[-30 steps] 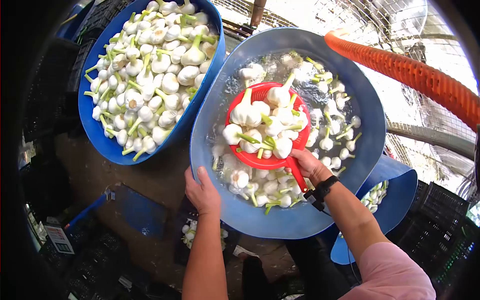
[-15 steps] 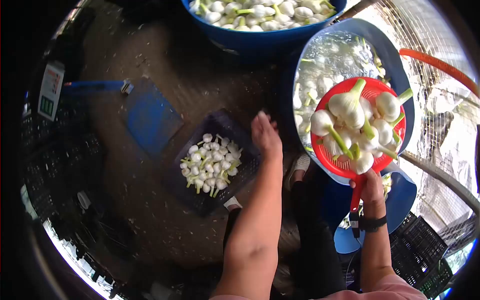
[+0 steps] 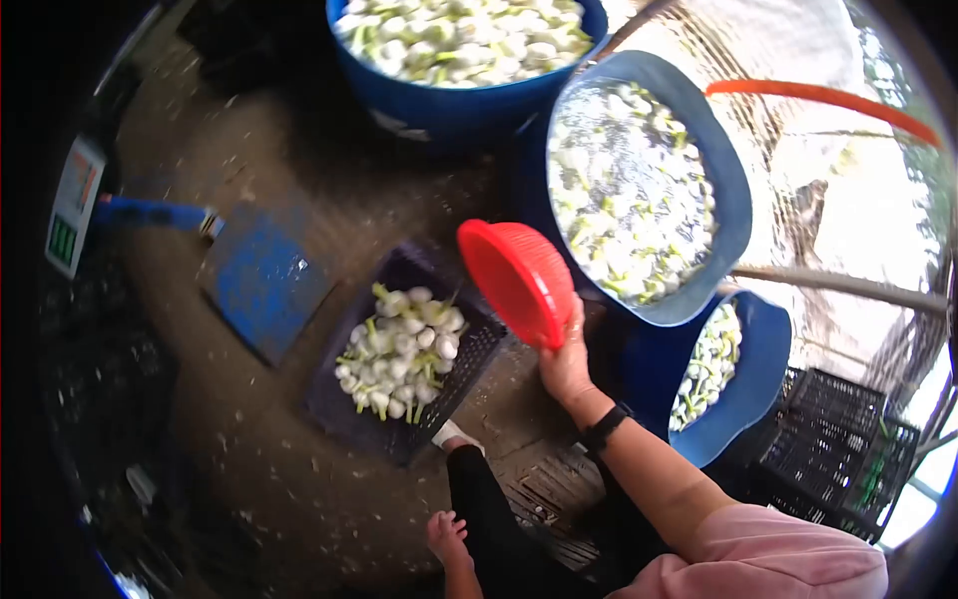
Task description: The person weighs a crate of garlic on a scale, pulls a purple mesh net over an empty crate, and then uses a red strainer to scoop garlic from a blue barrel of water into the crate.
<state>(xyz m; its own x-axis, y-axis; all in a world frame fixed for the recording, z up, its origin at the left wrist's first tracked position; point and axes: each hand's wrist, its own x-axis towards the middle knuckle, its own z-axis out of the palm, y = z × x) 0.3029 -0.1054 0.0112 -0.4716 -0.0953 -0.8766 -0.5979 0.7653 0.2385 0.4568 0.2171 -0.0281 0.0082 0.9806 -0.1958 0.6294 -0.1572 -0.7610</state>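
My right hand [image 3: 567,367] grips the handle end of a red colander [image 3: 517,282]. The colander is tipped on its side next to a dark plastic crate [image 3: 477,349], and no garlic shows in it. Inside the crate lies a heap of white garlic bulbs [image 3: 404,349] with green stems. My left hand [image 3: 447,537] is low in the view beside my leg, its fingers loosely bent and apart, holding nothing.
A blue tub of water and garlic [image 3: 733,190] stands at upper right, below an orange hose [image 3: 818,92]. Another blue tub [image 3: 439,100] heaped with garlic is behind, a smaller one [image 3: 763,369] at right. A blue platform scale [image 3: 269,285] sits left; black crates [image 3: 823,429] lie right.
The red colander has moved left from over the water tub to the crate and tipped, its garlic no longer in it. My left hand has drawn back down. The view has shifted.
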